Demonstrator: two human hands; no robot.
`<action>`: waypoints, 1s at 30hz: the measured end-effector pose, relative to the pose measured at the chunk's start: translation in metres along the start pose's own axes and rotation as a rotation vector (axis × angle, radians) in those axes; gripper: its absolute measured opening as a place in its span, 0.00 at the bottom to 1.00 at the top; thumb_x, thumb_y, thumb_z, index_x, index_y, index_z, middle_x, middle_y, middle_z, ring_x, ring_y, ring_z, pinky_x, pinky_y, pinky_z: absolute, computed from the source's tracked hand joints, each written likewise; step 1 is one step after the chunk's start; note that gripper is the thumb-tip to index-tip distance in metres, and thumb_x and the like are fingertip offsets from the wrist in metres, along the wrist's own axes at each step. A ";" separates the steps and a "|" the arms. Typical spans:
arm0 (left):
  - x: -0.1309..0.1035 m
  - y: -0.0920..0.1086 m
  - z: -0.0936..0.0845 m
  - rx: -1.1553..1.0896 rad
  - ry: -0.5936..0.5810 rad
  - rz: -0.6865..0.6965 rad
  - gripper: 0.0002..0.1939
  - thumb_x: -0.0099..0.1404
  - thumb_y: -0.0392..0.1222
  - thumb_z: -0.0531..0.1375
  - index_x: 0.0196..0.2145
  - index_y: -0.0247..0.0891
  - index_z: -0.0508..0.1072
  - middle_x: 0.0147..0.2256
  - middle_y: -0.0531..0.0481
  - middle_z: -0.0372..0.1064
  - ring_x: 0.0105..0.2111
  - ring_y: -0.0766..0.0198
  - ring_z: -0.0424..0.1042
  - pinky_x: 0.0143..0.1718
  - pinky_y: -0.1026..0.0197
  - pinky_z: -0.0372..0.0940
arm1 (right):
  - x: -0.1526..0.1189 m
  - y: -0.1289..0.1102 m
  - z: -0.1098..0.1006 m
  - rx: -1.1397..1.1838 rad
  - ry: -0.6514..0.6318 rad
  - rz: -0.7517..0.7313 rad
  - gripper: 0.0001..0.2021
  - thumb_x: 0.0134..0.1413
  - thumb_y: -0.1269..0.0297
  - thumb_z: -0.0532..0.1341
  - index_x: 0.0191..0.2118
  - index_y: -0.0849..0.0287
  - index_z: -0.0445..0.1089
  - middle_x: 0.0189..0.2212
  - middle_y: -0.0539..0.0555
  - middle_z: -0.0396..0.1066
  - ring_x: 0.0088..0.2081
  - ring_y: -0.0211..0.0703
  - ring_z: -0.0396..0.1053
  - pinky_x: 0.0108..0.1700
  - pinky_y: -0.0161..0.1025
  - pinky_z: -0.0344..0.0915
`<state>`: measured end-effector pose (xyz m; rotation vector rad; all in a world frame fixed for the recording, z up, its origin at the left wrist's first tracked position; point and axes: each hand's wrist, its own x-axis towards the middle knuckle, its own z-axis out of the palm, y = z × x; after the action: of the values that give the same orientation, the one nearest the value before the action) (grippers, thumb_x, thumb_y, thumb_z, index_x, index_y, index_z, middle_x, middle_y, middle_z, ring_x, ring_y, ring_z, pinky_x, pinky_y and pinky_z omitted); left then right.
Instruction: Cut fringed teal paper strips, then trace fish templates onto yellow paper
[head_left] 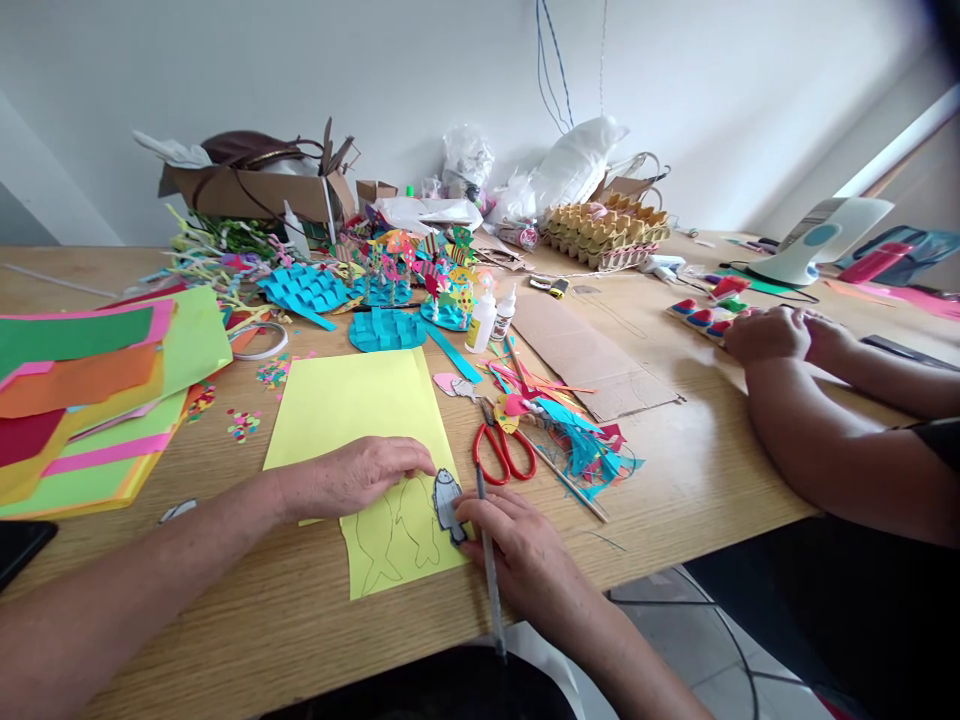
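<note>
While left hand (352, 478) flattens yellow paper (360, 420), right hand (517, 545) grips pencil (489, 560).

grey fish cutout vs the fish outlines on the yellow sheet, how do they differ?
The grey fish cutout is a separate solid piece with a dark edge; the fish outlines are only pencil lines on the yellow sheet. The cutout is pinned between the left hand and the right hand, which holds a pencil; the outlines lie bare. Both share roughly the same fish shape, pointing up the sheet.
</note>
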<state>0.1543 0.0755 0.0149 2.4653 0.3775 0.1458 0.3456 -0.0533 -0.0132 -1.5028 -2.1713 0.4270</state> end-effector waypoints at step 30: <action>0.000 0.001 0.011 0.302 -0.081 0.144 0.22 0.61 0.24 0.48 0.49 0.41 0.66 0.52 0.50 0.64 0.44 0.60 0.64 0.46 0.60 0.60 | -0.013 0.016 -0.012 0.122 0.205 0.082 0.07 0.51 0.73 0.56 0.38 0.57 0.64 0.34 0.54 0.70 0.36 0.43 0.68 0.37 0.38 0.64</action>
<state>0.1570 0.0678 0.0067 2.7875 0.1972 0.0507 0.3681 -0.0602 -0.0138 -1.5025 -1.8975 0.4066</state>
